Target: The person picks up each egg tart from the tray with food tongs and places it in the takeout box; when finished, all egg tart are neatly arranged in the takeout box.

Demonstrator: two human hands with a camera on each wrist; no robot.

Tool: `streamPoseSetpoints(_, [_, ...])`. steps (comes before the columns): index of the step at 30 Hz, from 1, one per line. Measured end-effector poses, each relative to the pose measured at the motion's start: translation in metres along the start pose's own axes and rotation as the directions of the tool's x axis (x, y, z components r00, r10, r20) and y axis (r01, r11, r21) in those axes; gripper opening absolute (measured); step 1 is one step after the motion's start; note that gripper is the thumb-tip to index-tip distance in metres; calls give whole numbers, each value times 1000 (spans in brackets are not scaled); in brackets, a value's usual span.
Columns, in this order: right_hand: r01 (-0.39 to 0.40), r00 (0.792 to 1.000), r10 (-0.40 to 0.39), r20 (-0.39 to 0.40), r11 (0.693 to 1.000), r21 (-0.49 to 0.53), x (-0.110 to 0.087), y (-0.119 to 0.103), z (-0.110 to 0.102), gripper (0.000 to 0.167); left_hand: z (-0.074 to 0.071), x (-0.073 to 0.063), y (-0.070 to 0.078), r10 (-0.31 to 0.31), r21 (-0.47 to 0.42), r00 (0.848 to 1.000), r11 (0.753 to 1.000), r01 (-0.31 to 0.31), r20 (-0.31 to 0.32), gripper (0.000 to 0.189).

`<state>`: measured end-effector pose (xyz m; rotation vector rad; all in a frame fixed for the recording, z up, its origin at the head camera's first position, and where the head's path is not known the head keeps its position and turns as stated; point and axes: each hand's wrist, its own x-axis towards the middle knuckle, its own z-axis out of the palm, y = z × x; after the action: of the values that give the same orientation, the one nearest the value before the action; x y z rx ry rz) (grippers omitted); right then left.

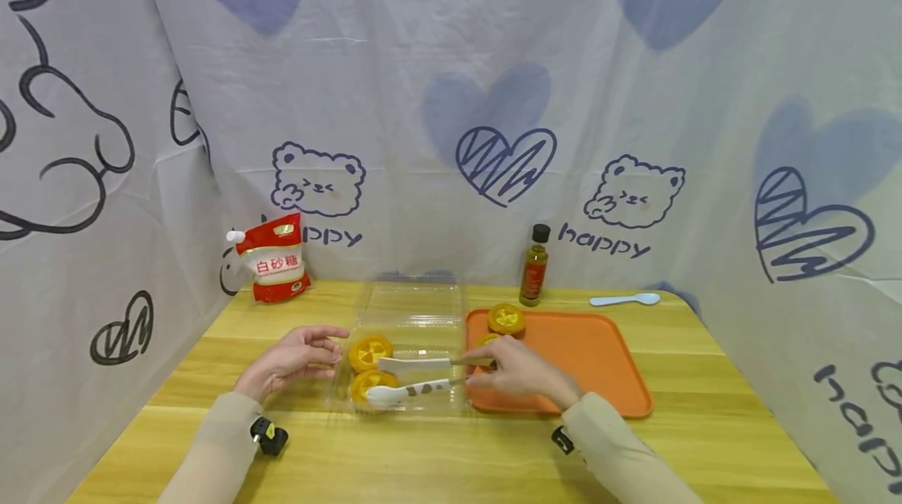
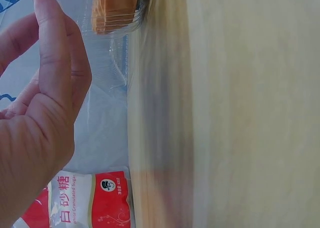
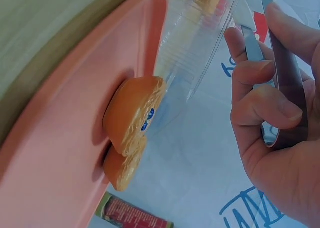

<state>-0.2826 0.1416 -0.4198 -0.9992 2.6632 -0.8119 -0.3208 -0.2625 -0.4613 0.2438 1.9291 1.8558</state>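
Tongs reach over the clear box in the lower middle of the frame, their pale ends spread apart by the two tarts at its left side; contact cannot be told. The right hand has its grip curled round their steel bend, likely so that a squeeze closes the ends while the fingers keep off the food. The left hand holds nothing, fingers loosely bent just beside the box's left wall, perhaps ready to steady it. The lid leans back toward the curtain, leaving the top accessible. An orange tray sits right beside the box on the tabletop, bearing two more tarts, presumably for a short carry.
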Motion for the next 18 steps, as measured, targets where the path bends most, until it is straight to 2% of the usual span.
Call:
streamPoseSetpoints(11, [16,1000,-17,13,1000,14,-3,7,-5,43,1,-1,3,-5,7,1000,1000,5,-11,61])
streamPoseSetpoints(18, [20,1000,-21,23,997,69,-7,19,-8,43,1,-1,2,-10,2,1000,1000,10,-8,60])
